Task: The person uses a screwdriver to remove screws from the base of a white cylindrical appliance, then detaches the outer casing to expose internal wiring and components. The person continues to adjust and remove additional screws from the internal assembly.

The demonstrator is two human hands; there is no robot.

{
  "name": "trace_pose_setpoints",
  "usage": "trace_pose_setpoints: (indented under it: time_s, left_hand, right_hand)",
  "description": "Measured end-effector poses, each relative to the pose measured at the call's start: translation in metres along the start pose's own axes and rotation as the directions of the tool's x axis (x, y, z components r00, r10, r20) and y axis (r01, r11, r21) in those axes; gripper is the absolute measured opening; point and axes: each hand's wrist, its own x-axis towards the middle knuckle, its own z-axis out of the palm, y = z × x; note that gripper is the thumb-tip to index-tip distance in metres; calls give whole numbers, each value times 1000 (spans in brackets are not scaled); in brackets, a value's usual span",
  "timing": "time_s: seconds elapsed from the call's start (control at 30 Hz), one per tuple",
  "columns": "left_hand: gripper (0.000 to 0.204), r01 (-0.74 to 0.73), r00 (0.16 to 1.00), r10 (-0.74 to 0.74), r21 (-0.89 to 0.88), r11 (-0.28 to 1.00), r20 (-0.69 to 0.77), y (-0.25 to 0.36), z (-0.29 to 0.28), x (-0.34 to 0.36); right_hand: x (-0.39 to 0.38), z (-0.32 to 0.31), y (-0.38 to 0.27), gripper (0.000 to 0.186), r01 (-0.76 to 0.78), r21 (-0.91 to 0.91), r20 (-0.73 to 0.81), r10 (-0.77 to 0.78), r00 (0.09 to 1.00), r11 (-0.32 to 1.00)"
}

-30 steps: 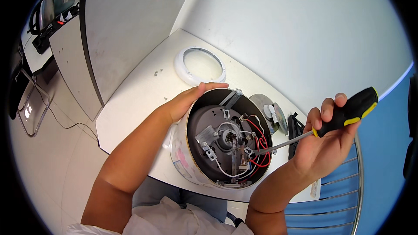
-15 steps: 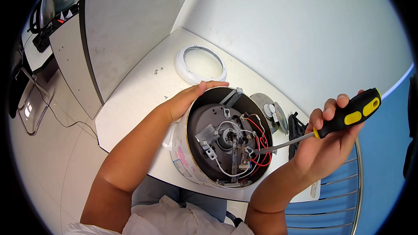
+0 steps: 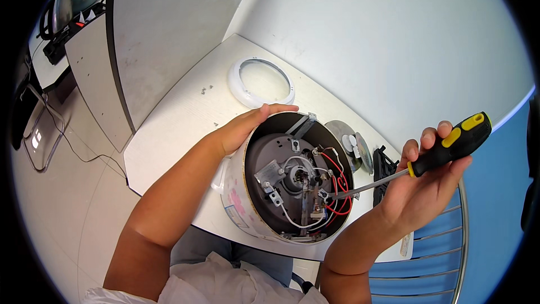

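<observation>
The worktop point(image 3: 174, 126) has a ring point(image 3: 239, 88) behind the pot point(image 3: 237, 191). Left grip point(image 3: 246, 128) lies wide against it; right grip point(image 3: 423, 184) holds a screwdriver point(image 3: 450, 150).

The screwdriver handle point(image 3: 454, 144) looks like matt plastic, its shaft point(image 3: 382, 181) smooth metal. Inside the appliance housing point(image 3: 232, 194), the base plate point(image 3: 263, 152) is dull metal. The ring point(image 3: 242, 90) looks like glossy plastic; the bench point(image 3: 175, 141), smooth laminate; the chair rail point(image 3: 464, 231), polished metal.
</observation>
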Motion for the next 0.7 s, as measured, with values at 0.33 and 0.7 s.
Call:
trace_pose_setpoints:
  time_s: [0.33,0.7]
  left_hand:
    - [87,22,998,-19,-48,999,56,2,-3,-1]
    - [89,30,998,-27,-48,998,56,2,-4,-1]
  right_hand:
    - [2,-1,2,55,59,33,126,-62,990,998]
    - [5,-1,-1,52,-20,89,84,12,996,996]
